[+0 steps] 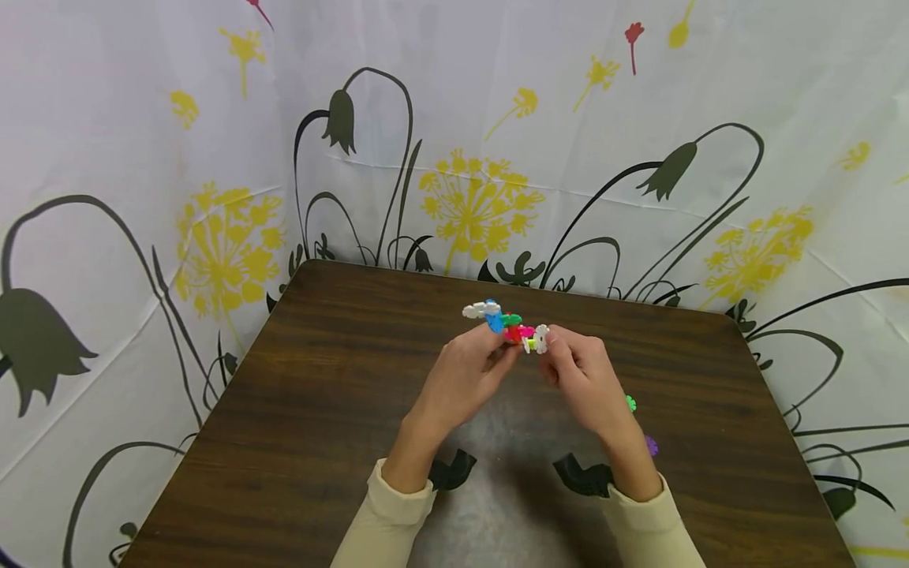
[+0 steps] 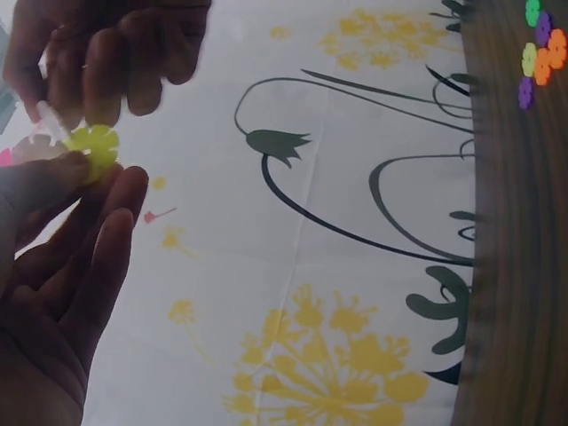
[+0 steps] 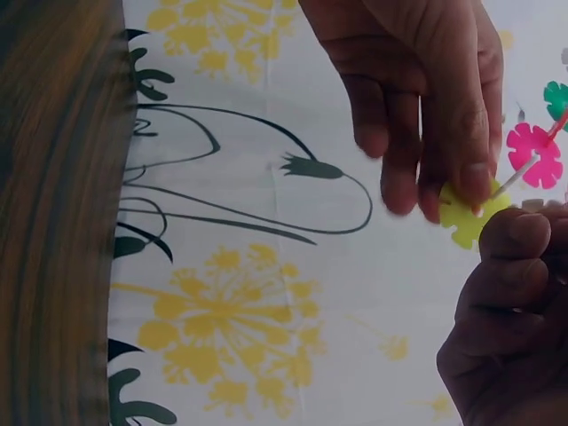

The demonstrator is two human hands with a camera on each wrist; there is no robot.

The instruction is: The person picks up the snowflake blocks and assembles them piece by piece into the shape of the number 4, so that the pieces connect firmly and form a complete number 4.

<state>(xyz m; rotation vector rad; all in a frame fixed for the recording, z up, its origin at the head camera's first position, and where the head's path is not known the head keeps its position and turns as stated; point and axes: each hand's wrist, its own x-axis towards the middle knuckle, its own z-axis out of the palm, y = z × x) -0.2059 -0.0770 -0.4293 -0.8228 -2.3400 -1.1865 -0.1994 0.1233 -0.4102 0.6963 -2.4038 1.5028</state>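
Note:
Both hands hold a chain of interlocked flower-shaped plastic discs above the table. It includes white, blue, green point(image 1: 511, 319), red and pink discs; the pink disc point(image 3: 534, 154) is clear in the right wrist view. My left hand point(image 1: 461, 377) pinches a yellow disc point(image 2: 95, 149) of the chain between thumb and fingers. At the chain's near right end, my right hand point(image 1: 582, 377) pinches a white disc point(image 1: 542, 339), set edge-on against the yellow one. Fingertips partly hide both discs.
Several loose discs lie on the brown wooden table point(image 1: 319, 394): green point(image 1: 630, 403), purple point(image 1: 652, 446), orange point(image 2: 556, 49) and yellow-green point(image 2: 530, 60). My right forearm hides part of them in the head view. A flower-printed cloth point(image 1: 454, 118) hangs behind the table.

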